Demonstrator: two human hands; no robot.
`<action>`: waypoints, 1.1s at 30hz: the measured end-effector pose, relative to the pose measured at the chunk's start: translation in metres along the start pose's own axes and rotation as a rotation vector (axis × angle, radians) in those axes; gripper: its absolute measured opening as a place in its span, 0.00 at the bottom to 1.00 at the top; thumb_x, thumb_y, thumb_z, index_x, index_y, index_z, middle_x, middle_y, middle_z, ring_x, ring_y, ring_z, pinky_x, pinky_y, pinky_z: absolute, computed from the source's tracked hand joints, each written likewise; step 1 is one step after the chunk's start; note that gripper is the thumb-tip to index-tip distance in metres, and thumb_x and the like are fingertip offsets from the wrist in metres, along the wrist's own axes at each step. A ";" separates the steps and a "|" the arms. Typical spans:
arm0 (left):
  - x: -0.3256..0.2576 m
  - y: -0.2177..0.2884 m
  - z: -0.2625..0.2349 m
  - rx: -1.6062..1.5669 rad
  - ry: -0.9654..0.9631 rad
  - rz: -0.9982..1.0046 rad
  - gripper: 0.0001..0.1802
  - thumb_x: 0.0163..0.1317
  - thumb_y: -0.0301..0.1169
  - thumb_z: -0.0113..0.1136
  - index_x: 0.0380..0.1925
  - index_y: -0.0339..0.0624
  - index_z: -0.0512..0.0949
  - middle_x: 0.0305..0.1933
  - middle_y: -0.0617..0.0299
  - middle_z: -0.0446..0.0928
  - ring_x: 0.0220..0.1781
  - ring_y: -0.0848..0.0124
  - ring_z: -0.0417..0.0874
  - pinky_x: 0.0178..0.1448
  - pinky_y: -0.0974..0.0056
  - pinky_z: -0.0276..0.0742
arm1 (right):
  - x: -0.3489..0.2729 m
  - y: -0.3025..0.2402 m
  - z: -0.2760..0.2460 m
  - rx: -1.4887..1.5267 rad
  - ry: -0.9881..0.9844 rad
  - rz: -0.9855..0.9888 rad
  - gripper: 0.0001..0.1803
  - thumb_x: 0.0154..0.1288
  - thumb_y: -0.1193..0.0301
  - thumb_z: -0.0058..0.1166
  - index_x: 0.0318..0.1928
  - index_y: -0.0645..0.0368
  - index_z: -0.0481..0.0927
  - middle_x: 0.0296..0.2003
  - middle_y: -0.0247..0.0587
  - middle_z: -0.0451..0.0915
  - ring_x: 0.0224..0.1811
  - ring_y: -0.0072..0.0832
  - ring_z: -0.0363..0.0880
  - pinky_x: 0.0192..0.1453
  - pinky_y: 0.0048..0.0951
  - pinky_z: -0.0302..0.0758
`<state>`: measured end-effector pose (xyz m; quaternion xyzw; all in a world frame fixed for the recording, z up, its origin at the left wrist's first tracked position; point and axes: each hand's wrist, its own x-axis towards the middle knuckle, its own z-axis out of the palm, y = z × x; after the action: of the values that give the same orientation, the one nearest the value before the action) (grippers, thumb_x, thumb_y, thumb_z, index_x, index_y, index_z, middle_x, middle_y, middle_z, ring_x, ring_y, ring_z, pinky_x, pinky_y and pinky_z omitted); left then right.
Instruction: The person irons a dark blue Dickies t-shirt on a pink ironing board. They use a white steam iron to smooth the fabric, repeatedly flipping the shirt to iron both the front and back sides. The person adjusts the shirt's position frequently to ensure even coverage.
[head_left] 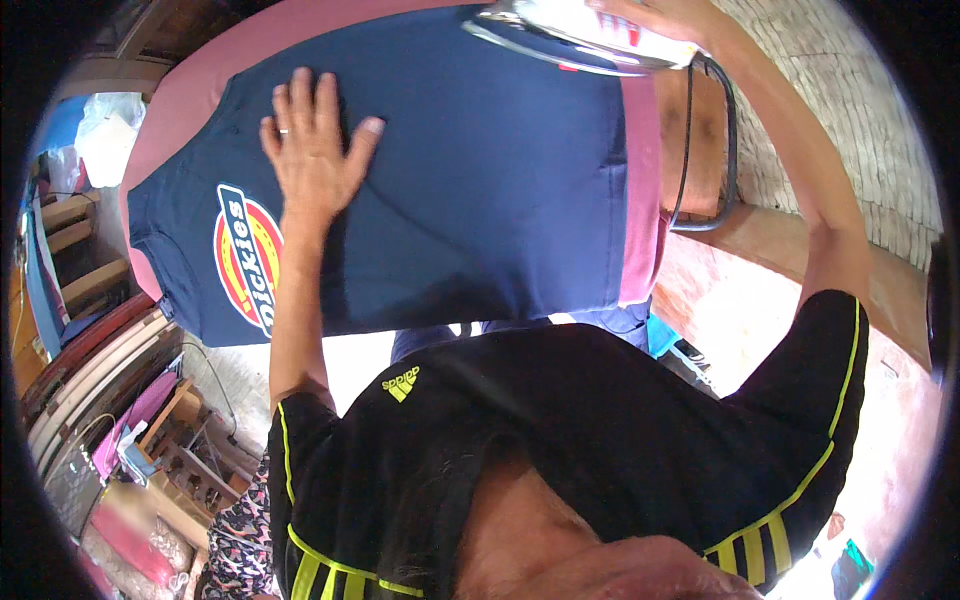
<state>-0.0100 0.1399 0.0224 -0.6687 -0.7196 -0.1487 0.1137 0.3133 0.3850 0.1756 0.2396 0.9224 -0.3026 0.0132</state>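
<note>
- On the pink ironing board, a navy T-shirt lies spread flat, its round red-and-yellow badge turned toward the person's left.
- The left hand lies open and flat on the shirt, fingers spread, palm down, just beside the badge; it grips nothing and only pins the cloth.
- The right hand reaches to the far end of the board and rests on top of the iron. The frame's upper edge cuts it off, so I cannot tell how firmly the fingers wrap the handle.
- The iron sits at the far edge of the shirt, its shiny plate tilted so that it shows. Whether it touches the cloth I cannot tell.
- A dark cord runs from the iron down past the right side of the board.
- The two hands are well apart, the left near the shirt's middle, the right at its far end.
- To do this step well, in my judgement, the flat hand should hold the cloth taut and smooth while the iron moves in straight passes away from it.
- It seems wise to keep the iron off the printed badge, since heat may mar it, and to keep the left fingers out of the plate's path.
- The left arm is extended, nearly straight, from the black sleeve; the right arm stretches further, along the board's right side.
- The cord looks liable to drag across the cloth, so it needs slack kept to the side.
</note>
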 end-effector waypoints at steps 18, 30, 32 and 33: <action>-0.130 0.116 -0.045 -0.657 -0.286 0.448 0.25 0.53 0.42 0.72 0.53 0.60 0.80 0.70 0.64 0.68 0.75 0.57 0.64 0.70 0.42 0.60 | -0.070 -0.017 0.065 -0.028 0.161 0.102 0.21 0.73 0.56 0.55 0.50 0.63 0.75 0.34 0.56 0.82 0.36 0.45 0.83 0.42 0.43 0.76; -0.121 -0.131 -0.067 -0.142 0.305 -0.183 0.10 0.66 0.35 0.64 0.41 0.41 0.82 0.42 0.51 0.81 0.48 0.54 0.78 0.54 0.48 0.70 | 0.018 -0.132 0.129 0.161 0.294 0.198 0.21 0.73 0.54 0.55 0.42 0.62 0.73 0.29 0.55 0.81 0.32 0.42 0.84 0.39 0.39 0.76; -0.120 -0.199 -0.057 0.084 0.408 -0.383 0.24 0.65 0.48 0.62 0.53 0.41 0.78 0.59 0.46 0.75 0.62 0.48 0.72 0.60 0.40 0.66 | 0.018 -0.137 0.134 0.174 0.328 0.241 0.21 0.73 0.54 0.55 0.42 0.63 0.73 0.29 0.56 0.81 0.33 0.39 0.84 0.39 0.38 0.76; -0.118 -0.232 -0.054 0.221 0.415 -0.498 0.28 0.65 0.52 0.59 0.55 0.42 0.77 0.61 0.44 0.73 0.64 0.47 0.71 0.61 0.38 0.65 | 0.018 -0.136 0.140 0.195 0.338 0.247 0.21 0.73 0.54 0.55 0.43 0.63 0.73 0.30 0.56 0.82 0.33 0.39 0.85 0.39 0.38 0.76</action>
<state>-0.2338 -0.0033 0.0156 -0.4117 -0.8340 -0.2258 0.2896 0.2195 0.2181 0.1336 0.3982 0.8415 -0.3420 -0.1278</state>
